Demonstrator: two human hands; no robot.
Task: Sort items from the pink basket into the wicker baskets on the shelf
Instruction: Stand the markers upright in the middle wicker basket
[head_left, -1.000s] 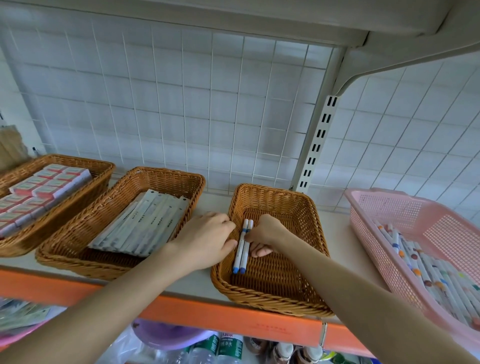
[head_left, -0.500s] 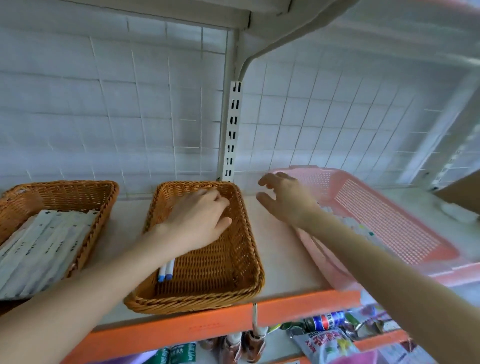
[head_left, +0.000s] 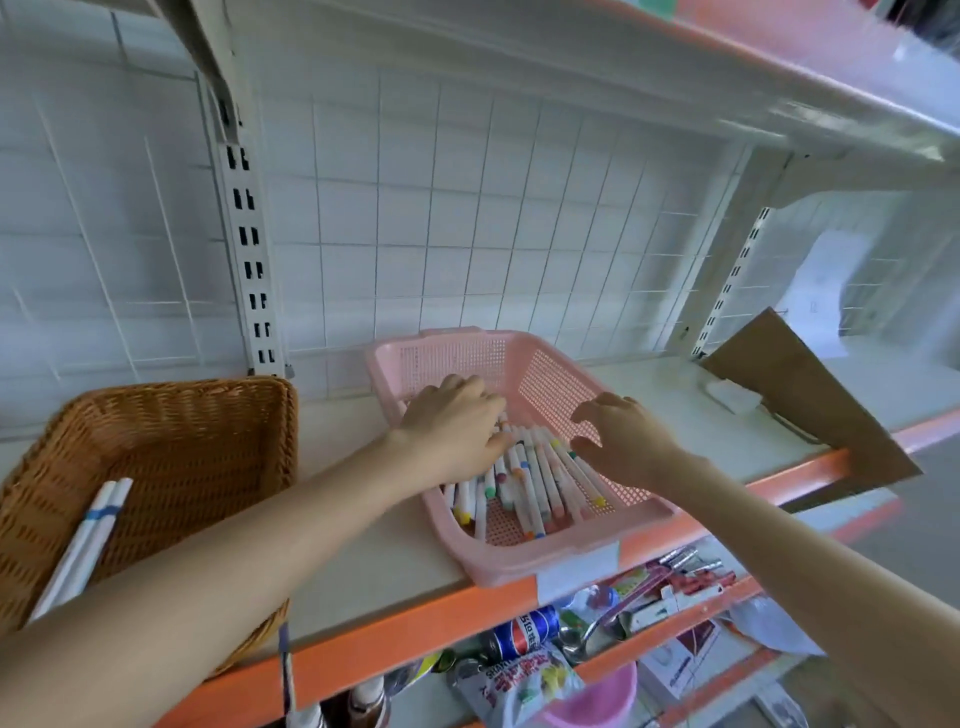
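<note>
White shelf board with an orange front edge carries a brown rectangular wicker basket at the left and a pink perforated plastic basket to its right (a gap between them). The left hand lies on the pink basket's white colour-capped markers; whether it grips one cannot be told. The right hand hovers beside it, fingers spread and empty. Two white blue-banded markers lie in the wicker basket.

Perforated plastic pink basket, rough woven wicker basket, matt cardboard.
</note>
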